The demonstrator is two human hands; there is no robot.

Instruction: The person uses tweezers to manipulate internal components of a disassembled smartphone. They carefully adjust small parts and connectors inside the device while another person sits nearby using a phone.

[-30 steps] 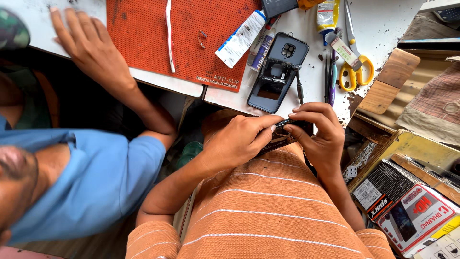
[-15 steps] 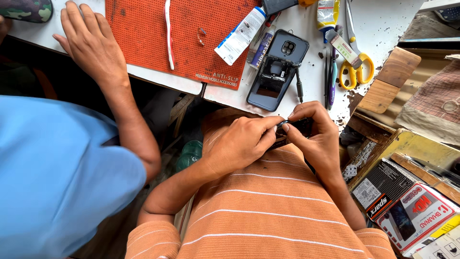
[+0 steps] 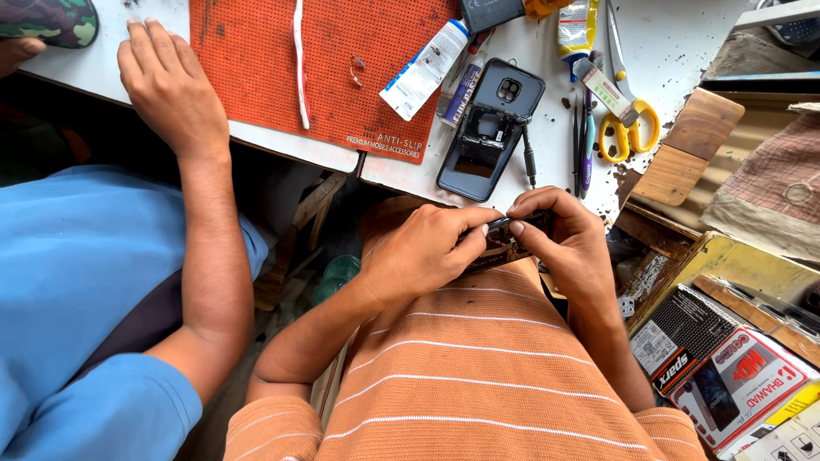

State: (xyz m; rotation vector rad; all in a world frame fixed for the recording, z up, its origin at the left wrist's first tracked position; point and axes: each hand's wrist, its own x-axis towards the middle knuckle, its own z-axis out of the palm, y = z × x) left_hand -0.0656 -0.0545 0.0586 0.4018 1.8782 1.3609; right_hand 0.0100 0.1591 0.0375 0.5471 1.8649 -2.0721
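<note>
Right of the orange mat (image 3: 282,68) lies a white tube (image 3: 424,70) with a blue label, and beyond it a yellow-white sachet (image 3: 577,26). Far below the mat's right side, red-and-white boxes (image 3: 726,384) lie stacked, one bearing a white sticker (image 3: 653,348).

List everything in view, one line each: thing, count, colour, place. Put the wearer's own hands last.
Opened phone part: 1, dark, held between both hands at the table edge.
Phone back shell: 1, dark grey, on the white table.
Anti-slip mat: 1, orange-red, left on table.
White strip: 1, on mat.
Glue tube: 1, white and blue, at mat's right edge.
Scissors: 1, yellow-handled, right of shell.
Boxes: several, red and black, lower right.
Other person's hand: 1, flat on table, blue sleeve.
Left hand: grips the part.
Right hand: pinches the part.
</note>
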